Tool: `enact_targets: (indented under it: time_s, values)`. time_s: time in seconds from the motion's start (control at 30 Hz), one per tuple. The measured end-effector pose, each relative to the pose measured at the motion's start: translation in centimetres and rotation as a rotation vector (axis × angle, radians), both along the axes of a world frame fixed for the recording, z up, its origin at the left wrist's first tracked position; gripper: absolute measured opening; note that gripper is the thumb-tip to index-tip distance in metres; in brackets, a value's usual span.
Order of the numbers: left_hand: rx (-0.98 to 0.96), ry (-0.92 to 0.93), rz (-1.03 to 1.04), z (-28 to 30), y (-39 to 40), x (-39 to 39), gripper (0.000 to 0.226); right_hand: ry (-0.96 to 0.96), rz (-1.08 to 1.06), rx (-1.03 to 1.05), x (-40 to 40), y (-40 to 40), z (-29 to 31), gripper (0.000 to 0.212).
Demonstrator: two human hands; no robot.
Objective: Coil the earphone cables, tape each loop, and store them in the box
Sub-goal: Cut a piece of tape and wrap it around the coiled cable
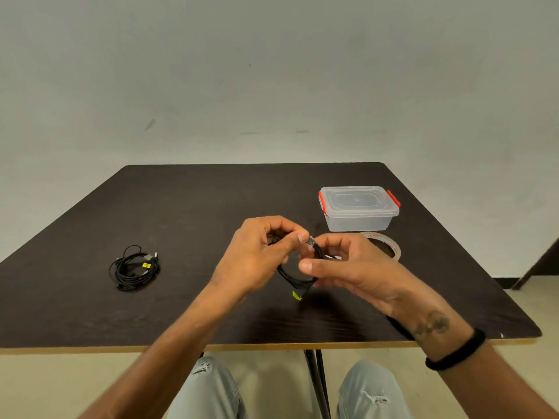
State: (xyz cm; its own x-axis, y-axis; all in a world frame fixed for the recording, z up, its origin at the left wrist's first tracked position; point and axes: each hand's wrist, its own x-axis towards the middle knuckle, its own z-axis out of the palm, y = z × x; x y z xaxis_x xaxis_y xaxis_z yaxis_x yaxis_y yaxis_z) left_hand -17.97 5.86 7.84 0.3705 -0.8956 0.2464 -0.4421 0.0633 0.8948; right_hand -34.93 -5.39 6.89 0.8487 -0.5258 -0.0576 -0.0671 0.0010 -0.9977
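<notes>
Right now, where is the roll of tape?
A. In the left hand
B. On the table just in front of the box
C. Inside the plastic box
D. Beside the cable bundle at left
B: the tape roll lies on the table, just in front of the closed plastic box.

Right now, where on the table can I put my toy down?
Bare room: the table's far half behind the cable pile, and between that pile and the hands. Crowded: the right side, where the box, the tape and the hands sit close together.
</notes>
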Motion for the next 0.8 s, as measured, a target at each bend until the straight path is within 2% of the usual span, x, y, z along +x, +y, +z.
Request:
enact_targets:
  time_s: [0.07, 0.13, 0.27, 0.37, 0.5, 0.6, 0.67, 0.8]
  values:
    - [0.020, 0.028, 0.091, -0.3, 0.1, -0.2, 0.010, 0.075, -0.202, -0.231, 0.2, 0.7, -0.1, 0.044]
    - [0.029, 0.056, 0.162, -0.6, 0.1, -0.4, 0.010, 0.042, -0.363, -0.460, 0.6, 1.6, -0.5, 0.050]
    - [0.047, 0.161, 0.215, -0.9, 0.1, -0.9, 0.012, 0.000, -0.475, -0.905, 1.7, 2.8, -1.8, 0.042]
    - [0.062, 0.266, 0.220, -0.6, 0.1, -1.1, 0.015, -0.054, -0.522, -1.141, 2.3, 2.8, -2.6, 0.036]
    - [0.113, 0.496, 0.229, -0.5, -0.2, -1.0, 0.021, -0.130, -0.538, -1.353, 2.5, 2.3, -3.2, 0.017]
    - [0.134, 0.628, 0.211, -0.3, -0.2, -1.0, 0.018, -0.124, -0.539, -1.495, 2.6, 2.0, -3.5, 0.004]
    - [0.133, 0.630, 0.201, -0.2, -0.1, -0.8, 0.017, -0.119, -0.528, -1.512, 2.5, 1.9, -3.7, 0.007]
    - [0.096, 0.492, 0.191, -0.3, 0.3, -0.6, 0.017, -0.150, -0.501, -1.435, 2.3, 2.0, -3.3, 0.005]
